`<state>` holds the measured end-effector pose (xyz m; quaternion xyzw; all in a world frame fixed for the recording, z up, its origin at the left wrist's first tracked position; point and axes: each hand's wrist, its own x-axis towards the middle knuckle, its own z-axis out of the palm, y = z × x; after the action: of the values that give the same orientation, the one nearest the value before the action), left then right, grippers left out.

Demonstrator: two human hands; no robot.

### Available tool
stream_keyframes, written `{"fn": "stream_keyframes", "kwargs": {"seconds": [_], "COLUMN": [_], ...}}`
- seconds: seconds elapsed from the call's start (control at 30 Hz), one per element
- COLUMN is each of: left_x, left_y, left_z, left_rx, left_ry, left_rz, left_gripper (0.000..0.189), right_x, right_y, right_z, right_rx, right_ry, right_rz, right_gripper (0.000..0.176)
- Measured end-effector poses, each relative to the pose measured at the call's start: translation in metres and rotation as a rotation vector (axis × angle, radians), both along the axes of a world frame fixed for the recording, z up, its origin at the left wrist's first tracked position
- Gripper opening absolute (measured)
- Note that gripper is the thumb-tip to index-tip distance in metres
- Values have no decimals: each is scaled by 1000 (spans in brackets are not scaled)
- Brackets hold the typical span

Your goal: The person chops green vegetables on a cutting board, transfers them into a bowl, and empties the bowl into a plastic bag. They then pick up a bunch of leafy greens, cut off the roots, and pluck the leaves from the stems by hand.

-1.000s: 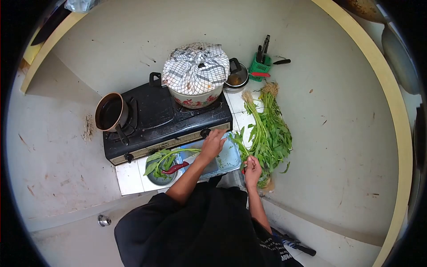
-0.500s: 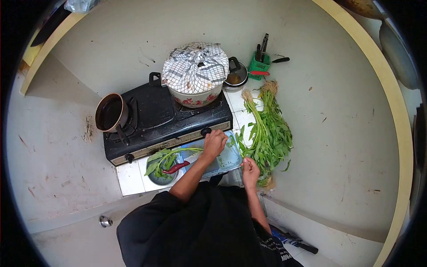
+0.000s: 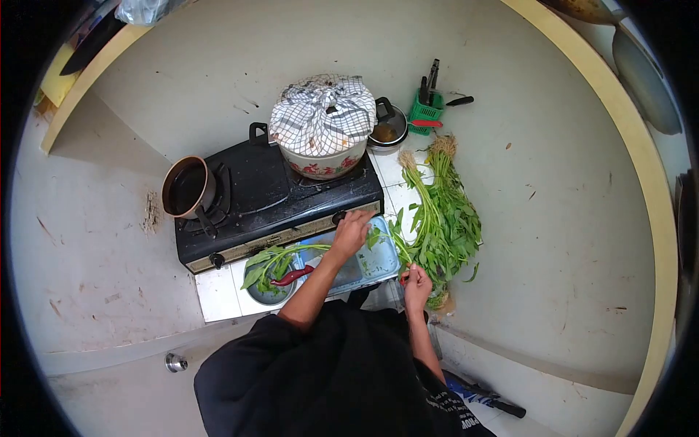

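My left hand (image 3: 352, 231) is over the upper edge of a light blue tray (image 3: 382, 271), close to the stove knob. Its fingers reach out and look slightly apart, with nothing visible in them. My right hand (image 3: 417, 288), at the tray's right corner, has its fingers pinched around the lower end of a green leafy stem (image 3: 403, 246). A small red spot shows beside those fingers, too small to name. Beneath my left forearm lies a knife with a dark red handle (image 3: 293, 275). Cut leafy greens (image 3: 263, 266) rest across a round metal bowl (image 3: 271, 297) and the tray.
Bundled rooted greens (image 3: 448, 211) lie to the right. A black two-burner stove (image 3: 251, 193) holds a small saucepan (image 3: 188, 187) and a large cloth-covered pot (image 3: 320, 164). Behind stand a lidded pot (image 3: 386, 135) and a green utensil basket (image 3: 426, 111).
My right hand has shifted slightly right and down with the stem. The left hand's fingers look more stretched out. The whole view has shifted slightly.
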<state>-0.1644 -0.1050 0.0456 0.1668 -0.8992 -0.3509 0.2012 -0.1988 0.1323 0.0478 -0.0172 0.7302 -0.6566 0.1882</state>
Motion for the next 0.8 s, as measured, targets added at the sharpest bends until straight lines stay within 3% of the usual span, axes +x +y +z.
{"fn": "stream_keyframes", "kwargs": {"seconds": [0.17, 0.37, 0.47, 0.57, 0.67, 0.8], "left_x": [-4, -7, -11, -12, -12, -18], "left_y": [6, 9, 10, 10, 8, 7], "left_z": [-14, -5, -14, -15, 3, -15], "left_rx": [213, 472, 461, 227, 168, 338], "left_ry": [120, -40, -36, -39, -188, -267], "left_rz": [-279, -272, -268, -224, -208, -319], "left_gripper": [34, 19, 17, 18, 20, 20], "right_x": [-3, -10, -11, -12, -15, -19], "right_y": [6, 17, 20, 23, 26, 32], "right_z": [-4, 1, 6, 10, 12, 18], "right_rx": [-19, -56, -76, -74, -78, -64], "right_ry": [-49, -102, -134, -144, -148, -120], "right_rz": [11, -37, -43, -42, -44, -93], "right_gripper": [30, 31, 32, 32, 31, 30]}}
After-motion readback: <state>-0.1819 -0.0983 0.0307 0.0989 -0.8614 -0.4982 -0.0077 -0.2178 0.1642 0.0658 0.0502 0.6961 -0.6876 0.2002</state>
